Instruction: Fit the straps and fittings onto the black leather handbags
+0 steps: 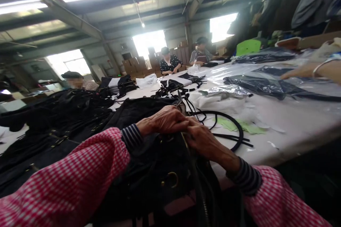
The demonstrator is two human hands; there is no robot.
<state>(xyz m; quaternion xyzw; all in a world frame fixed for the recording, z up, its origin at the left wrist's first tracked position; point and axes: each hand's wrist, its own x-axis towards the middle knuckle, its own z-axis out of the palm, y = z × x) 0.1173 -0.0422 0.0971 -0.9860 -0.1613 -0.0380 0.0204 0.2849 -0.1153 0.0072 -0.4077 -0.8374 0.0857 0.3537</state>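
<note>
A black fabric bag (pixel 157 170) with a gold ring and a brass-toothed zipper (pixel 204 205) lies at the near table edge in front of me. My left hand (pixel 167 118) is closed at its upper edge. Touching it, my right hand (pixel 199 136) is closed beside the zipper, its fingers gripping the bag's edge. A thin, grey, pointed thing (pixel 179 96) rises just above my left hand; its kind is unclear. Black cord-like handles (pixel 239 127) curve out on the right. The fingertips are partly hidden.
More black bags (pixel 61 124) are heaped on the left. White tissue (pixel 213 103), green scraps (pixel 245 126) and plastic-wrapped dark items (pixel 255 81) lie on the white table (pixel 293 124). Another person's hand (pixel 301 72) reaches in from the right. Several people sit farther back.
</note>
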